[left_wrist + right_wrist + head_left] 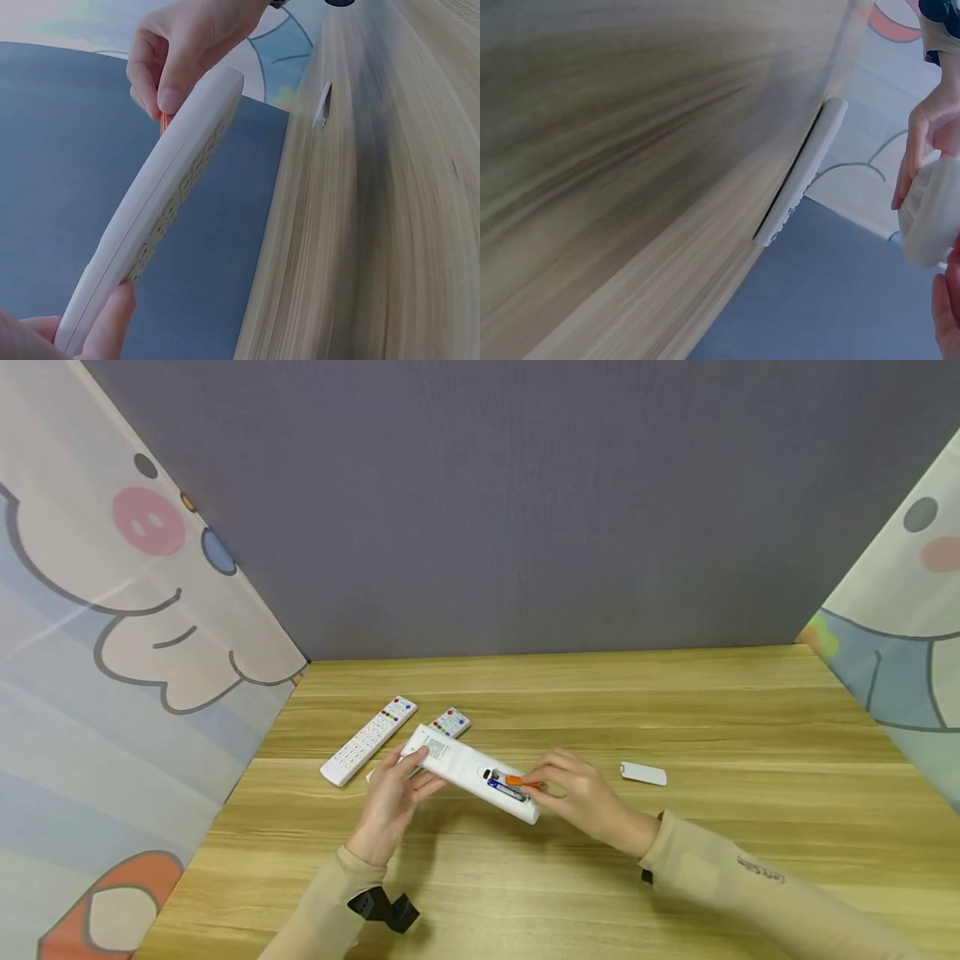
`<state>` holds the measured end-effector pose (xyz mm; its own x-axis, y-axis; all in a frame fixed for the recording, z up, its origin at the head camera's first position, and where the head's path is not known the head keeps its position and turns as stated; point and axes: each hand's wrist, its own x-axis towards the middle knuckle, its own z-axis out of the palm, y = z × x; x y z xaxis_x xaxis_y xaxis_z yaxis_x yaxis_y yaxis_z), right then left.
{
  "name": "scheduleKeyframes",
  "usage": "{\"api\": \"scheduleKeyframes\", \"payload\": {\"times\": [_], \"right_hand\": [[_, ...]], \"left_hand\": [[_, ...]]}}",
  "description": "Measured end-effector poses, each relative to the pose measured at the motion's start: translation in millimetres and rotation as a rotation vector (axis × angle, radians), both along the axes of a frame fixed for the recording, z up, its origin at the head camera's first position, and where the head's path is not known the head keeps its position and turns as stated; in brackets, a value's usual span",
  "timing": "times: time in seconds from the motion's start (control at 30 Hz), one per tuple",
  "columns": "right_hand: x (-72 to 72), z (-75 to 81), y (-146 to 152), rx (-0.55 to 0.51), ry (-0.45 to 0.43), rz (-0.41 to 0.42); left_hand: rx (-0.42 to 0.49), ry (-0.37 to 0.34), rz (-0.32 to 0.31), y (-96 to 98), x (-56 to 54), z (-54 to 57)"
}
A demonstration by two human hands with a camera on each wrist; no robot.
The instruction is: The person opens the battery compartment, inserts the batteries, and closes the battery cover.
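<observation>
A white remote control (457,764) is held back side up above the table, its battery compartment uncovered. My left hand (386,806) grips its far-left end, thumb on the back and fingers underneath. Inside the compartment lies a blue battery (507,790). Beside it, my right hand (581,793) pinches an orange battery (513,781) between thumb and fingers at the compartment. From the left wrist view, the remote (150,202) hides the compartment, and only a bit of orange shows under the right fingertips. The right wrist view catches the remote's end (930,210) at the edge.
A white battery cover (643,773) lies on the wooden table (720,710) to the right. Two more white remotes lie button side up at the left: one remote (367,743) in full view, another remote (453,722) partly under the held one. A grey panel (540,510) stands behind.
</observation>
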<state>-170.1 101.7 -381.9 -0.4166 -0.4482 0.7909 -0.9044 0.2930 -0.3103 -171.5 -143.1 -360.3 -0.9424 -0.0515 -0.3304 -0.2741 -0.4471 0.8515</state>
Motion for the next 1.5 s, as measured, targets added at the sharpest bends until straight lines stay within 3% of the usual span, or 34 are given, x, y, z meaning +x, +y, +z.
{"api": "scheduleKeyframes", "payload": {"times": [0.4, 0.63, 0.7, 0.77, 0.93, 1.07, 1.2, 1.5], "right_hand": [[0.9, -6.1, -2, 0.001, 0.025, 0.012], [2.5, -4.2, -4, 0.013, -0.06, -0.005], [3.3, -3.6, -4, 0.006, -0.127, -0.008], [4.4, -2.3, -1, -0.007, -0.252, -0.015], [6.0, 2.9, 11, -0.039, -0.732, -0.02], [5.9, 4.2, 19, -0.011, -1.0, 0.007], [7.0, 2.4, 21, 0.017, -1.099, 0.029], [10.2, -0.4, 19, -0.06, -1.243, 0.059]], "left_hand": [[-0.012, -0.001, -0.012, 4.7, 0.0, 1.0], [-0.01, 0.0, -0.006, 5.6, 0.0, 1.3], [-0.012, 0.0, -0.006, 5.4, 0.1, 1.1], [-0.018, -0.001, -0.004, 4.8, 0.3, 0.4], [-0.028, 0.002, -0.002, 3.5, 1.1, 0.0], [-0.028, 0.003, -0.003, 3.4, 1.4, 0.9], [-0.026, 0.005, -0.005, 3.8, 1.5, 1.5], [-0.027, 0.014, -0.008, 5.9, 1.9, 2.8]]}}
